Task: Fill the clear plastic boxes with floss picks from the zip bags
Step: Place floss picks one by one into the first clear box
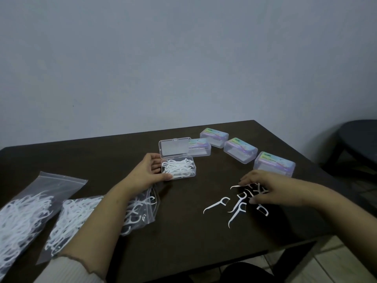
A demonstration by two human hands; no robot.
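Note:
An open clear plastic box [193, 170] with its lid [175, 149] raised sits mid-table, holding white floss picks. My left hand [150, 170] holds its left side, thumb at the front corner. Several loose floss picks [237, 203] lie scattered to the right. My right hand [265, 188] reaches over them, fingers curled down onto a few picks. Two zip bags of floss picks lie at the left: one flat [30, 211], and one open [81, 213] under my left forearm.
Several closed clear boxes with coloured labels stand in an arc behind: [201, 150], [214, 137], [240, 153], [274, 164]. The dark table [183, 231] ends near the right, where a dark stool [359, 139] stands. A grey wall is behind.

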